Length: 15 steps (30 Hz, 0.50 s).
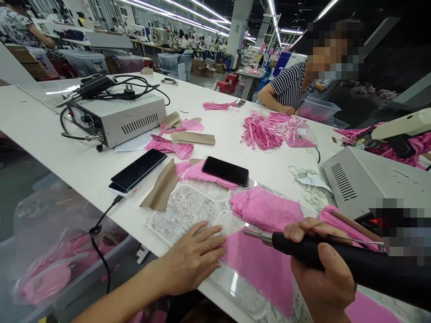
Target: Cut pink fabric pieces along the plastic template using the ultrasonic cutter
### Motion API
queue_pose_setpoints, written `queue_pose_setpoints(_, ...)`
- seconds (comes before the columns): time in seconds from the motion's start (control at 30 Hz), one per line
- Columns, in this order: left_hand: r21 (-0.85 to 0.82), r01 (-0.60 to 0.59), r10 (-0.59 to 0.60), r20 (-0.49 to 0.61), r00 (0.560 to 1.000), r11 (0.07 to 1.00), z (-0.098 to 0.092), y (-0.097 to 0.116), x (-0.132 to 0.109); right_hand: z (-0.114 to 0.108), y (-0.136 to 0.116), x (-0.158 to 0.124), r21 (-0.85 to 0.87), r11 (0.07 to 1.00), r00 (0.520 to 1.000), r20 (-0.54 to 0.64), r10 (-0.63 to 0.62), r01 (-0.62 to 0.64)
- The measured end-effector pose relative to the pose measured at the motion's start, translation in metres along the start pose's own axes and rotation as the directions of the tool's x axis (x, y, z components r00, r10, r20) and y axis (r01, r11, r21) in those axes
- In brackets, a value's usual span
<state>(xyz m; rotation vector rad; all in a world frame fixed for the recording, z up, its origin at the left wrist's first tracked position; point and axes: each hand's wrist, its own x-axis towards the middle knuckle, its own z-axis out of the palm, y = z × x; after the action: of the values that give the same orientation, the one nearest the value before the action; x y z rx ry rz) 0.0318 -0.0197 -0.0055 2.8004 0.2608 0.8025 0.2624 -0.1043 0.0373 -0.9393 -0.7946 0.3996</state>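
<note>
Head view: I see my two hands at work over one flat piece of pink fabric (256, 264) on a clear glossy plate (235, 287) at the near edge of the long white table (50, 134).

My left hand (191, 258) lies open, palm down, fingers spread, pressing the fabric's left edge; it grips nothing. My right hand (319, 273) is closed around a black cylindrical hand tool (336, 258) whose thin metal tip (252, 233) points left, just above the fabric. I count two dark, glossy smartphones: one (225, 170) resting on pink scalloped lace (266, 208), the other (138, 169) on a white slab with a black cable. Two grey metal boxes with vent slots stand on the table, one far left (117, 119), one right (370, 179). Bundles of pink straps (261, 132) lie beyond, near a person in a striped shirt (289, 87).
</note>
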Motion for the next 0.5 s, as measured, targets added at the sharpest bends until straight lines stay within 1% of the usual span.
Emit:
queue_pose_setpoints(0.13, -0.024, -0.011, 0.011, 0.017, 1.0, 1.0, -0.0075, -0.0036, -0.008, 0.0038, 0.0013, -0.0045, -0.011, 1.0, 0.999, 0.028, 0.017, -0.017)
queue_pose_setpoints(0.33, -0.057, -0.035, 0.038, 0.065, 0.997, 0.998, -0.0101, -0.0037, -0.007, 0.0038, 0.0028, -0.0076, -0.025, 0.999, 0.999, 0.033, 0.028, -0.028)
queue_pose_setpoints(0.5, -0.075, -0.036, 0.041, 0.062, 0.997, 0.997, -0.0103, -0.0042, -0.0085, 0.0052, 0.0025, -0.0081, -0.026, 1.0, 0.999, 0.038, 0.014, -0.013)
